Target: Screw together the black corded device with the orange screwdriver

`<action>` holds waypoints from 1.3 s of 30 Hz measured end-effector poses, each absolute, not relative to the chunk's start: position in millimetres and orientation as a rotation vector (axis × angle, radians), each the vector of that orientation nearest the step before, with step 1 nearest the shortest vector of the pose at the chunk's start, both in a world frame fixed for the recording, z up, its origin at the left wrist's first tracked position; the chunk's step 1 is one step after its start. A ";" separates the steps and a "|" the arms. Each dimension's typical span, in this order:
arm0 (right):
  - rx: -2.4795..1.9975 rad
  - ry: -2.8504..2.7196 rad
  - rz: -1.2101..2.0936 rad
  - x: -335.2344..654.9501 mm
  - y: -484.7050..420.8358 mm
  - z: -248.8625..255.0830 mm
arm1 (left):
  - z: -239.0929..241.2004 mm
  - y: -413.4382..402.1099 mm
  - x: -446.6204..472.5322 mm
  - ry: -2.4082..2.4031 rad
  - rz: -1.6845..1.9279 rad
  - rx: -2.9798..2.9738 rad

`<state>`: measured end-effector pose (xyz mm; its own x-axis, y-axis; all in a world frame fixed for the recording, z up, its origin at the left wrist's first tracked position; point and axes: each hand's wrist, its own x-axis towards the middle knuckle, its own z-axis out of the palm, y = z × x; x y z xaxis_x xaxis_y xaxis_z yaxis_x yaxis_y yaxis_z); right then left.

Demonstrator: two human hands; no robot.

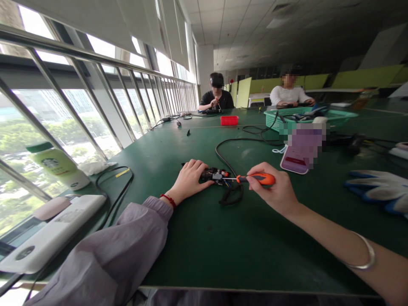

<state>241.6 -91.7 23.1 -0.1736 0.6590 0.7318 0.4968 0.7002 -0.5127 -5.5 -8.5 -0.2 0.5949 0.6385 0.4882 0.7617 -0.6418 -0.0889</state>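
My left hand (190,180) wraps round a small black device (217,175) lying on the green table (255,250). Its inner parts, with blue and yellow wires and an orange piece, show at the right end. A black cord (230,199) loops beside it. In my right hand (282,193) is a screwdriver (264,179) with an orange and black handle. Its shaft points left and the tip meets the device's exposed end, though I cannot make out what it touches. Part of the device is hidden under my left fingers.
A phone (301,148) leans before a green basket (274,121). Gloves (379,189) lie at right, a red tray (229,120) farther back. At left are a bottle (59,165), a white power bank (54,233) and a cable (116,204). Two people sit across the table.
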 end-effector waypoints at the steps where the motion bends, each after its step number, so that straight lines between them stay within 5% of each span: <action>1: -0.918 -1.828 0.192 241.5 -91.7 23.5 | -0.2 -8.7 -5.6 -1.146 -0.605 -2.536; 39: -0.933 -1.809 -0.030 244.6 -90.2 20.4 | -0.3 -10.5 -5.5 -1.170 -0.626 -2.549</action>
